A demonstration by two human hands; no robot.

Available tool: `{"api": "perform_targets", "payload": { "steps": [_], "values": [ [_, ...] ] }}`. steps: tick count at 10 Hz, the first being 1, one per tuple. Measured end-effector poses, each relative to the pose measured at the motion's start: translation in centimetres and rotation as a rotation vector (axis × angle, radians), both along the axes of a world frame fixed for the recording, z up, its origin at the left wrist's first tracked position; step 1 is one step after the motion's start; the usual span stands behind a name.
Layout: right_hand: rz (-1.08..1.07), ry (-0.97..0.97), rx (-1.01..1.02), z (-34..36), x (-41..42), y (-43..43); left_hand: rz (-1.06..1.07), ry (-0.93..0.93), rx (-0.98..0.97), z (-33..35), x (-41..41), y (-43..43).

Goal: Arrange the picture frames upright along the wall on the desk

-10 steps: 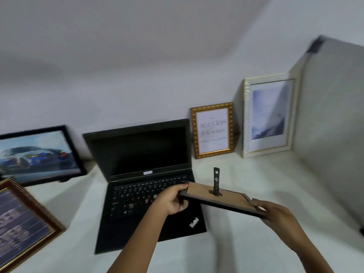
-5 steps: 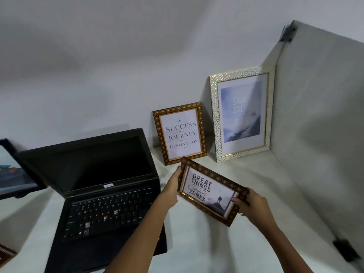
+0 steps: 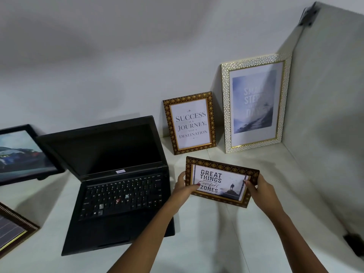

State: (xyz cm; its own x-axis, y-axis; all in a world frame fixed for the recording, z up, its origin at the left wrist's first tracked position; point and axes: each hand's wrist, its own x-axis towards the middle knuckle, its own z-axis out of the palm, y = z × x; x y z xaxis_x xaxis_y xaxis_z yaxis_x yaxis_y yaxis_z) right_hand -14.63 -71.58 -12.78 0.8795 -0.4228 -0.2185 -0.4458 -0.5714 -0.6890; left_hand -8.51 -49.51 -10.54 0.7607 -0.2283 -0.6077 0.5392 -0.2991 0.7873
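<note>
A small brown patterned frame (image 3: 220, 181) reading "Great things... comfort zones" is held landscape, picture facing me, over the desk. My left hand (image 3: 182, 185) grips its left edge and my right hand (image 3: 258, 187) its right edge. Behind it two frames lean upright against the wall: a brown and gold "Success is a journey" frame (image 3: 190, 123) and a taller white and gold frame (image 3: 255, 103). A black frame with a car picture (image 3: 21, 152) stands at the far left, and a brown frame (image 3: 13, 229) lies at the left edge.
An open black laptop (image 3: 118, 186) sits left of my hands on the white desk (image 3: 216, 233). A grey partition panel (image 3: 325, 115) closes off the right side. A small dark object (image 3: 354, 243) lies near the desk's right edge.
The held frame turned from face down with its stand up to face towards me, then moved further back towards the two leaning frames. My view shifted right and closer.
</note>
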Motion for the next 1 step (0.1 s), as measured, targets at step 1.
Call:
{"api": "perform_targets", "payload": {
  "steps": [1],
  "values": [
    [-0.081,-0.075,0.019,0.3,-1.04,0.93,0.017,-0.071,0.046,0.45,-1.6,0.66]
  ]
}}
